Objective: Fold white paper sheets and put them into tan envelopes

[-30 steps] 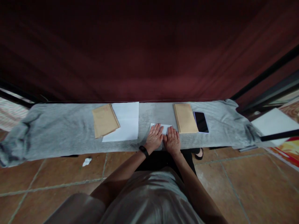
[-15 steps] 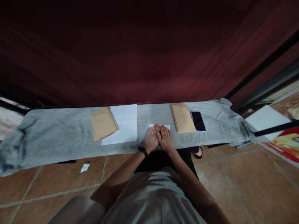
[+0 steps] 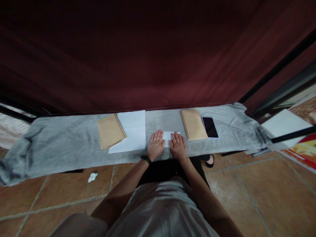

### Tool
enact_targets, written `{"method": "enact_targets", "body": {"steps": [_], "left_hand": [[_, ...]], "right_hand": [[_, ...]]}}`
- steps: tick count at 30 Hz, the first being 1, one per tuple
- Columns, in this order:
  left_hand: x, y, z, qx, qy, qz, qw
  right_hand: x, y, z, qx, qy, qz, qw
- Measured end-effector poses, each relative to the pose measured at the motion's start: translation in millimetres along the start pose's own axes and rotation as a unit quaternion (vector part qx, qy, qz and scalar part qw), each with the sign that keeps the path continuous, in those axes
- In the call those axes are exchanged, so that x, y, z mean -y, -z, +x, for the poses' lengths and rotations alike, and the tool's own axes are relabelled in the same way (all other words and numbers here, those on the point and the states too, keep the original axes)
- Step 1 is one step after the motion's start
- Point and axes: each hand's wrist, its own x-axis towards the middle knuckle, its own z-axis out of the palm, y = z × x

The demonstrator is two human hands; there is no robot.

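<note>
A small white piece of paper (image 3: 167, 139), perhaps folded, lies on the grey cloth in front of me. My left hand (image 3: 156, 144) rests flat over its left end, fingers stretched out. Over the right end lies my right hand (image 3: 178, 145), also flat and open. Between the two hands the middle of the paper shows; its ends are partly covered. Left of my hands is a larger white sheet (image 3: 134, 131), with brown paper envelopes (image 3: 111, 131) on its left part. To the right sits another stack of brown envelopes (image 3: 194, 124).
A dark-screened phone (image 3: 210, 127) touches or nearly touches the right stack. Grey cloth (image 3: 64, 141) covers the long narrow surface, with a dark red curtain-like backdrop (image 3: 158, 65) behind it. A crumpled white scrap (image 3: 92, 177) lies on the tiled floor.
My hands were side by side over the middle of the small paper. They have slid apart, left hand leftward and right hand slightly rightward, uncovering its middle.
</note>
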Motion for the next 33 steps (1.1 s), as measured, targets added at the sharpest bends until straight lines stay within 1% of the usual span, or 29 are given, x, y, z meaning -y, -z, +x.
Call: {"method": "enact_targets", "body": {"steps": [7,11,12,16,18,21,25,33], "left_hand": [[0.7,-1.1,-1.0,0.002,0.006,0.008,1.0],[-6.6,1.1,-2.4,-0.007,0.018,0.017,1.0],[-9.7,1.4,-2.9,-0.006,0.01,0.018,1.0],[-22.1,1.4,-3.3,0.009,-0.059,0.003,0.998],[-24.9,1.6,-2.5,0.016,-0.07,0.0,0.997],[-23.8,3.8,-1.6,0.022,-0.07,0.003,0.997],[-19.3,9.3,-2.8,0.02,-0.067,0.008,0.998],[-17.7,13.5,-4.4,0.02,-0.047,-0.001,0.999]], "right_hand": [[-1.0,0.0,-1.1,-0.012,-0.009,-0.006,1.0],[-0.5,0.2,-1.5,-0.019,-0.004,-0.006,1.0],[-0.4,0.5,-1.7,-0.02,-0.002,-0.005,1.0],[-1.0,1.5,-1.8,-0.006,-0.001,-0.003,1.0],[-1.6,1.7,-1.7,0.006,-0.001,0.0,1.0],[-3.3,1.5,-2.4,0.008,0.0,0.003,1.0],[-7.9,3.0,-7.0,-0.013,0.003,0.005,1.0],[-21.4,11.3,-26.1,-0.034,0.014,0.011,0.999]]}}
